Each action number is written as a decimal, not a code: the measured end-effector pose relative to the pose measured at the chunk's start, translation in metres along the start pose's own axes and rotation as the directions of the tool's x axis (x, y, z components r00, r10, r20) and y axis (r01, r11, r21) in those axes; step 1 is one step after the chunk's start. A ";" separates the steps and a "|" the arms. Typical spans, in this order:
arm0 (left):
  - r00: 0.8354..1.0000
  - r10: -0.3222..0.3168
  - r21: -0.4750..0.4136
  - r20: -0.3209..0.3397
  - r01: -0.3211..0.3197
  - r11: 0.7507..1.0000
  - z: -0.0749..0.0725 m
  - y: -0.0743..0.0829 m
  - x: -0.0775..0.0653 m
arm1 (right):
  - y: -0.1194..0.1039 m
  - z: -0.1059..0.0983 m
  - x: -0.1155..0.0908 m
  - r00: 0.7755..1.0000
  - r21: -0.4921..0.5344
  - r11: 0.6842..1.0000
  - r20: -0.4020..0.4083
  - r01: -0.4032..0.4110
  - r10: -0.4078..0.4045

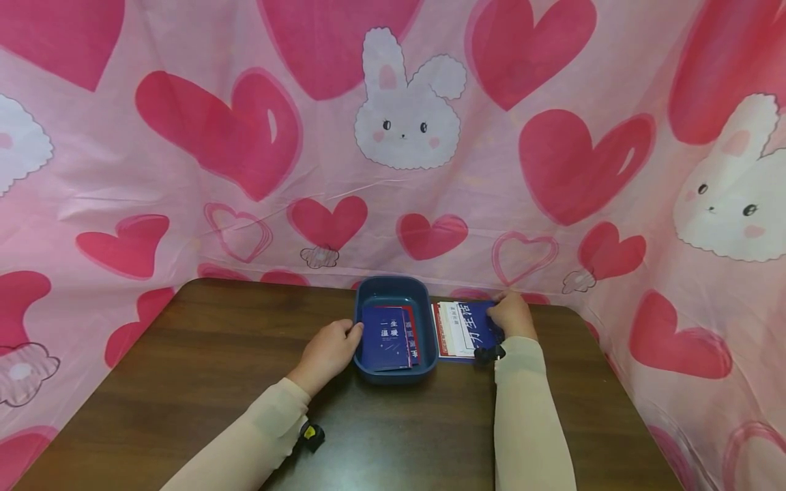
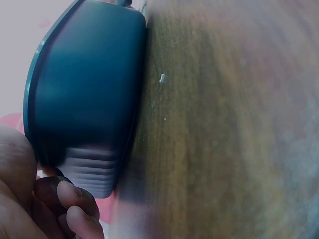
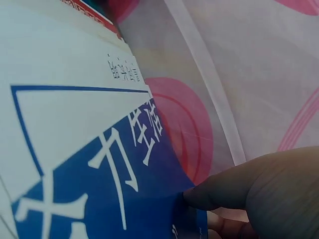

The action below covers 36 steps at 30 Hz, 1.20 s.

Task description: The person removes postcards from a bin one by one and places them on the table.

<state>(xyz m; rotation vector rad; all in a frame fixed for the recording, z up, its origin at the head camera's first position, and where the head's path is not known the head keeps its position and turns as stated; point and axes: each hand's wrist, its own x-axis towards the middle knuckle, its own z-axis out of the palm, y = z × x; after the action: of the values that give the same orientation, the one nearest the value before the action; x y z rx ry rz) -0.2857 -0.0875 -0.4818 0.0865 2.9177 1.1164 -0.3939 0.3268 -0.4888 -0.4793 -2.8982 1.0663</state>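
My left hand (image 1: pixel 329 349) grips the left rim of a dark blue plastic bin (image 1: pixel 395 377), its thumb at the rim and its fingers curled outside the wall (image 2: pixel 84 89). Inside the bin lies a blue card (image 1: pixel 383 339) with white characters, overlapping a red-edged one (image 1: pixel 415 334). Right of the bin, several cards are spread in an overlapping row. My right hand (image 1: pixel 514 317) pinches the right edge of the top blue-and-white card (image 3: pixel 129 174), thumb above and fingers below. Some of the lower cards are hidden beneath it.
Everything rests on a dark brown wooden table (image 1: pixel 202 382). A pink cloth (image 1: pixel 245 232) with hearts and rabbits hangs behind the table's back edge and along both sides. Dark wrist cameras sit under the left sleeve (image 1: pixel 264 426) and beside the right sleeve (image 1: pixel 531 416).
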 end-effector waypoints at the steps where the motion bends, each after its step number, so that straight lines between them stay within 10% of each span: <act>1: 1.000 -0.003 -0.003 0.002 0.003 1.000 0.000 0.000 0.000 | -0.003 0.000 -0.004 1.000 -0.006 1.000 -0.008 0.004 -0.004; 12: 1.000 -0.010 -0.011 0.005 0.010 1.000 -0.001 0.001 -0.002 | 0.012 0.009 0.022 1.000 -0.063 0.998 -0.019 -0.019 0.018; 36: 1.000 -0.012 -0.016 0.002 0.012 1.000 0.001 0.001 -0.005 | -0.106 -0.011 -0.056 0.910 0.043 0.923 0.155 0.383 -0.385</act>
<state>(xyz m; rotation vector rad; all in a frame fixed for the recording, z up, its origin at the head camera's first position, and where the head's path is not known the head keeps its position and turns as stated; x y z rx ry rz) -0.2811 -0.0868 -0.4816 0.0702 2.9035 1.1370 -0.3689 0.2411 -0.4085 0.1885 -2.9351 1.0976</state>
